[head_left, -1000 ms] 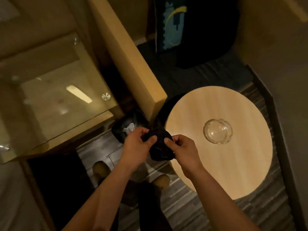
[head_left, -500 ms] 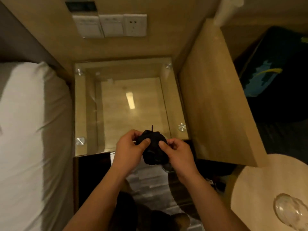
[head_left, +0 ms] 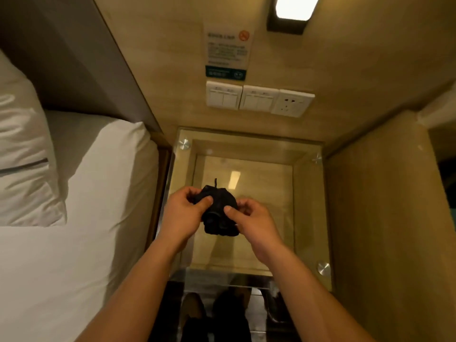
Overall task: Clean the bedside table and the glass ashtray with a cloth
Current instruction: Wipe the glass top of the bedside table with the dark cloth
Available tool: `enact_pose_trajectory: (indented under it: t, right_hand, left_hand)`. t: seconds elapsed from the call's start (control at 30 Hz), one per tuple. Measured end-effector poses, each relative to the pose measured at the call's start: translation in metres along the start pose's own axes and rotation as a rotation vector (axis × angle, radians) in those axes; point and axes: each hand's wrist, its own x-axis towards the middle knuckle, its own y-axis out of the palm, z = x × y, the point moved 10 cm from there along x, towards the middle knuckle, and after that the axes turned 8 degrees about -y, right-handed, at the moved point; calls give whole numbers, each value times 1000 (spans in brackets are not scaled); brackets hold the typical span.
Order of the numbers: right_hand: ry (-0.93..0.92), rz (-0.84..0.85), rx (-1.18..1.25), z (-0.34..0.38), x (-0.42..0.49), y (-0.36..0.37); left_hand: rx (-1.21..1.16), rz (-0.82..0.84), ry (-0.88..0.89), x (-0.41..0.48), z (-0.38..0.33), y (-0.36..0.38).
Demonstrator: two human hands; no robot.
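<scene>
A bunched black cloth (head_left: 218,213) hangs above the middle of the glass-topped bedside table (head_left: 306,213). My left hand (head_left: 183,215) pinches its left side with thumb and fingers. On its right side my right hand (head_left: 254,219) pinches it the same way. The table is a wooden box with a clear glass top held by round metal studs at its corners. The glass ashtray is out of view.
A bed with white sheet (head_left: 81,218) and pillow (head_left: 22,154) lies left of the table. A wooden partition (head_left: 389,218) stands on the right. Wall switches and a socket (head_left: 259,98) sit above the table, under a lit lamp (head_left: 293,8). My shoes (head_left: 195,309) show below.
The view swung left from the round table with the ashtray to the bedside table. Both hands kept hold of the cloth and now hold it over the glass top.
</scene>
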Motion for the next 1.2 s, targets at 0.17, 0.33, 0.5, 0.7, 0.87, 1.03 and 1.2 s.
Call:
enact_pose_trajectory:
  t: [0.17, 0.33, 0.5, 0.7, 0.87, 1.03, 1.2]
  right_hand:
    - [-30, 152, -76, 28, 51, 20]
    - [-33, 119, -106, 46, 105, 35]
    - [-76, 44, -89, 70, 169, 63]
    - [-178, -30, -235, 91, 232, 61]
    - [-259, -47, -499, 53, 209, 24]
    - [-465, -23, -991, 15, 160, -2]
    - [-469, 23, -1267, -20, 154, -16]
  left_hand:
    - [-248, -50, -118, 42, -9, -5]
    - [-283, -72, -122, 92, -20, -12]
    - [-104, -146, -29, 159, -48, -42]
    - [323, -237, 115, 218, -88, -62]
    - [646, -175, 329, 219, -76, -53]
    - [1007, -44, 748, 204, -89, -18]
    - [1260, 165, 846, 226, -80, 8]
